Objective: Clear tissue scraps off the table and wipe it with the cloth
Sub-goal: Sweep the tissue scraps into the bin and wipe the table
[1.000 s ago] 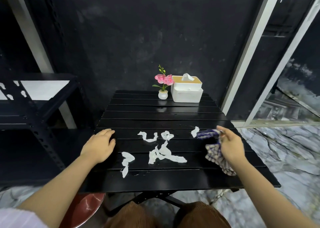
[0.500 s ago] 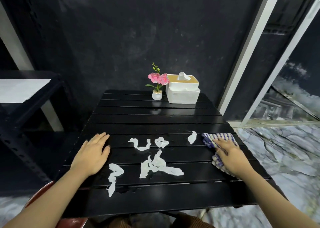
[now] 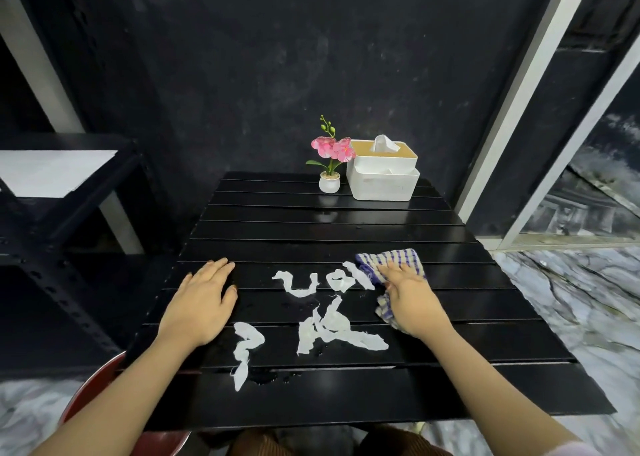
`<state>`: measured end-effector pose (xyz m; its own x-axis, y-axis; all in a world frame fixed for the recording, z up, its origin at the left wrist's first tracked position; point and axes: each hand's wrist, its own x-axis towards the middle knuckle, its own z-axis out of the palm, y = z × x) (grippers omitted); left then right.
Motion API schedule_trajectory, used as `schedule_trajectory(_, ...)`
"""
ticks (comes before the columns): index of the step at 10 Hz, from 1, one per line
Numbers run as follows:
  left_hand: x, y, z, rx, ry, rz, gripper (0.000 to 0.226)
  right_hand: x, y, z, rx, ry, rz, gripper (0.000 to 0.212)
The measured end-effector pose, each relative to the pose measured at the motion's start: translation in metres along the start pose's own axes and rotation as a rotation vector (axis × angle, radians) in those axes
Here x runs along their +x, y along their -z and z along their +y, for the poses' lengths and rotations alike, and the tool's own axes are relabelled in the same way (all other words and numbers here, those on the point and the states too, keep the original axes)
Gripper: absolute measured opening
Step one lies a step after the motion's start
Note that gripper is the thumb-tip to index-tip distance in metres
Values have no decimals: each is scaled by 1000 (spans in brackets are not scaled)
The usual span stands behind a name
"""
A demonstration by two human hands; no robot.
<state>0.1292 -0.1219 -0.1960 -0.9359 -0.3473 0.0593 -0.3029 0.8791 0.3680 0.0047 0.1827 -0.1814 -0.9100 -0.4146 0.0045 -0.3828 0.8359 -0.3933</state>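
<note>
- Hands both lie flat on the black slatted table (image 3: 346, 227): left hand (image 3: 199, 308), fingers straight, rests on bare slats at 9 o'clock of the scraps.
- Right hand (image 3: 412, 305) presses the checked cloth (image 3: 398, 259) down with extended fingers, at 3 o'clock.
- Tissue scraps (image 3: 332, 327) lie scattered between the hands; one strip touches the cloth's edge.
- Tissue box (image 3: 382, 181) and potted flower (image 3: 329, 164) stand at 12 o'clock, well apart.
</note>
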Motion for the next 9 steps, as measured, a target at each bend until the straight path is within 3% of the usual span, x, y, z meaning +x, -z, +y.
schedule_trajectory(3,-2,1,4,2,14,1,52,-12,-27,-48,59,163,-48,47)
schedule_trajectory(5,-2,3,5,7,19,-8,52,-19,-24,-57,219,170,-75,49)
schedule_trajectory(8,6,9,5,-21,34,-65,48,-5,9,-11,780,-112,273,28)
schedule_trajectory(9,21,14,6,-16,37,-59,47,5,27,24,822,-244,398,26)
